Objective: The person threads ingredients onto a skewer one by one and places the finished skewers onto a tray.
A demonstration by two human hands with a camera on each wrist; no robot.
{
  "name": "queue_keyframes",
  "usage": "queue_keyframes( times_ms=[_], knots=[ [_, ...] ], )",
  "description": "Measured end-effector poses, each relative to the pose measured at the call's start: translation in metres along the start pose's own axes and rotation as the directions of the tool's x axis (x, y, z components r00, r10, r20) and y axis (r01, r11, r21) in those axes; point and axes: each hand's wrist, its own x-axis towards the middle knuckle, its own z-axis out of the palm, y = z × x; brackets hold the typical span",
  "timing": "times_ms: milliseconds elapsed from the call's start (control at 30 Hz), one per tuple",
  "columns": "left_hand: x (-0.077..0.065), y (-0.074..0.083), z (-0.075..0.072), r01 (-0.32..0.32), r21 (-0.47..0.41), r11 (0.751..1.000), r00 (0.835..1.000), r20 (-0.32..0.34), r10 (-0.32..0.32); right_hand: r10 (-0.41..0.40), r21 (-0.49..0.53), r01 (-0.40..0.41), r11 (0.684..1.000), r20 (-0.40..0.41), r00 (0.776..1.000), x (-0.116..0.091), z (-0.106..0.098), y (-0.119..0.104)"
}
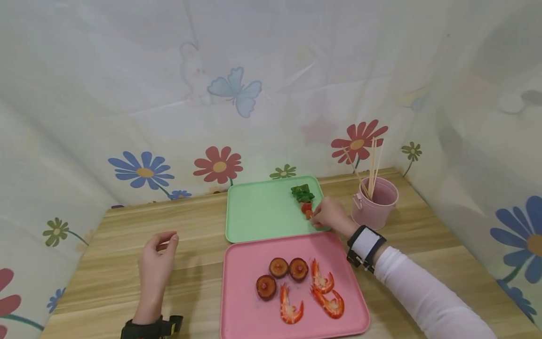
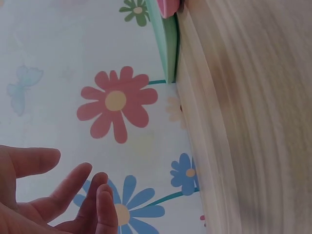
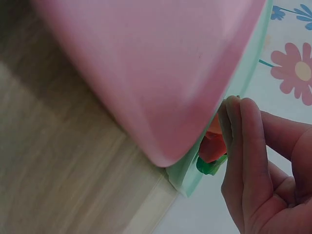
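My right hand (image 1: pixel 332 215) is at the right edge of the green tray (image 1: pixel 258 212), its thumb and fingertips pinching the near end of a food skewer (image 1: pixel 306 207). On the skewer are green leafy pieces at the far end, then red and orange pieces nearest the fingers. The right wrist view shows the red piece (image 3: pixel 213 147) just past my fingers, which hide most of the stick. My left hand (image 1: pixel 157 256) hovers over the bare wood left of the trays, fingers loosely bent and holding nothing; the left wrist view shows its fingers (image 2: pixel 68 192) apart.
In front of the green tray sits a pink tray (image 1: pixel 241 301) with mushroom caps (image 1: pixel 266 287) on its left and shrimp (image 1: pixel 291 308) on its right. A pink bucket (image 1: pixel 374 207) holding several wooden sticks (image 1: pixel 372 169) stands beyond my right wrist. Flowered cloth walls (image 1: pixel 237 132) enclose the table.
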Motion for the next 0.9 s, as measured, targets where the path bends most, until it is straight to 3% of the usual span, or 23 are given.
queue_keyframes(
  times_ms=[667,900],
  knots=[
    [0.0,0.002,0.002,-0.018,0.0,1.0,1.0,-0.007,0.018,-0.013,0.002,0.013,1.0,0.059,0.998,-0.002,0.0,0.002],
    [0.006,0.007,0.014,-0.069,-0.008,0.998,0.998,0.008,0.069,0.016,-0.032,-0.015,0.999,0.055,0.998,-0.014,-0.014,-0.004]
  ],
)
